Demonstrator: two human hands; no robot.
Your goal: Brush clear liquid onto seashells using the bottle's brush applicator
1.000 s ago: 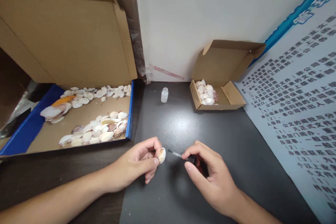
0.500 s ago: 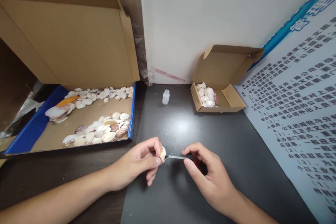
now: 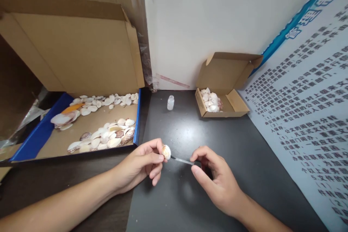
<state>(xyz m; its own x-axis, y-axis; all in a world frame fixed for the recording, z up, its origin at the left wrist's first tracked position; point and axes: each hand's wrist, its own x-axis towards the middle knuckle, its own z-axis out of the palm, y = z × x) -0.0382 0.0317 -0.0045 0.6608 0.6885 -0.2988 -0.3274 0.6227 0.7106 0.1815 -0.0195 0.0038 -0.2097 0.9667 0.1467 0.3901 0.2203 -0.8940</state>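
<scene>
Between the thumb and fingers of my left hand (image 3: pixel 145 162) is a small whitish seashell (image 3: pixel 166 152) with orange-brown markings. My right hand (image 3: pixel 217 181) pinches the dark cap of a thin applicator brush (image 3: pixel 183 161), whose clear stem points left. The dark brush tip is at the shell's right edge; I cannot tell whether it touches. Both hands are above the dark tabletop. Beyond them stands a small clear bottle (image 3: pixel 170 103) without a cap, holding something whitish.
On the left, a large open blue-edged cardboard box (image 3: pixel 59 145) holds many shells in two groups. A smaller open cardboard box (image 3: pixel 228 114) with white shells stands at the back right. A white wall (image 3: pixel 206 18) and a printed poster (image 3: pixel 304 123) border the table.
My left hand has turned the shell so more of its rounded outer face shows, and raised it slightly. The brush now slants up toward it. The view has shifted slightly.
</scene>
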